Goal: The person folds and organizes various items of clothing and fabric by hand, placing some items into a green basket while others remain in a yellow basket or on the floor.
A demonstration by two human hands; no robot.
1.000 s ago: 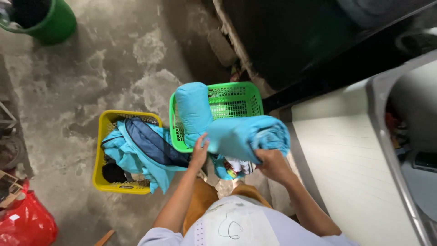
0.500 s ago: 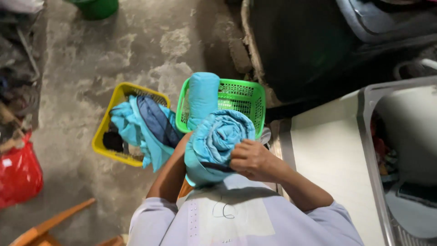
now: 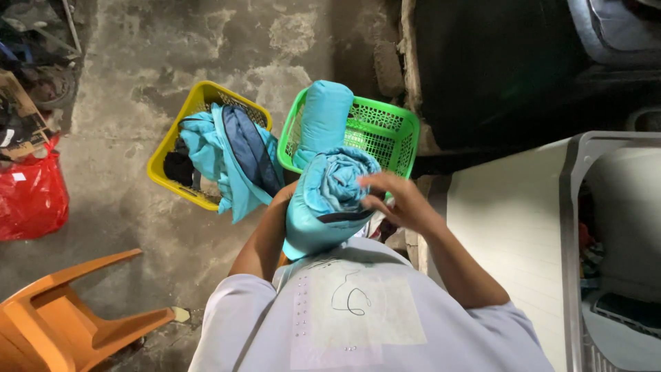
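Cradling a rolled bundle of soft turquoise cloth [image 3: 327, 203] against the chest, the left hand [image 3: 284, 196] lies mostly hidden behind it, so its grip cannot be told. The right hand [image 3: 392, 200] presses loosely spread fingers on the roll's spiralled end, above a green perforated plastic basket [image 3: 382, 134] and a yellow plastic basket [image 3: 180, 148] heaped with crumpled clothes.

Soft matt cloth roll [image 3: 323, 200], glossy perforated plastic green basket [image 3: 385, 134] and yellow basket [image 3: 172, 158], rough stained concrete floor [image 3: 158, 55]

Left of the mesh basket [image 3: 385, 134] stands a clothes-filled basket [image 3: 180, 141]; a rolled cloth [image 3: 327, 200] lies before it, a washing machine [image 3: 551, 227] right.
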